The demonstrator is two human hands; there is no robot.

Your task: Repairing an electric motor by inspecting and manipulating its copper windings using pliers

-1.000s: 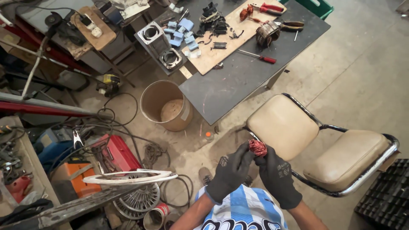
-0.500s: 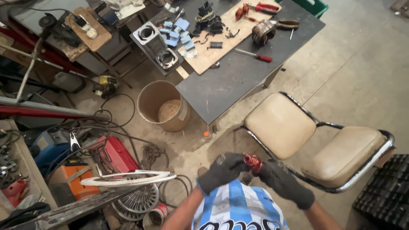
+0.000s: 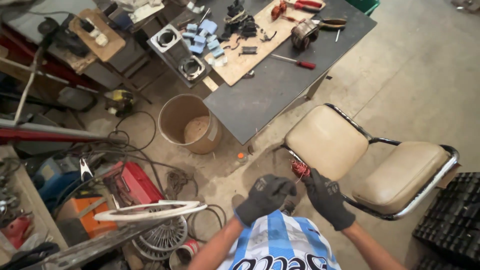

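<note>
A workshop: tools on the dark table (image 3: 260, 100) at top, cables (image 3: 135, 150) and machine parts cluttering the concrete floor (image 3: 425, 75) at left.

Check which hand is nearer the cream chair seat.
Right. The right hand sits just below the chair seat, by its front edge; the left hand is further off to the left of it.

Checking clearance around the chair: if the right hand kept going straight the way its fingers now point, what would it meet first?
The right hand points up-left at the red wire bundle at its fingertips; that comes first. Beyond it lies bare floor, then probably the dark table, though depth is unclear.
</note>
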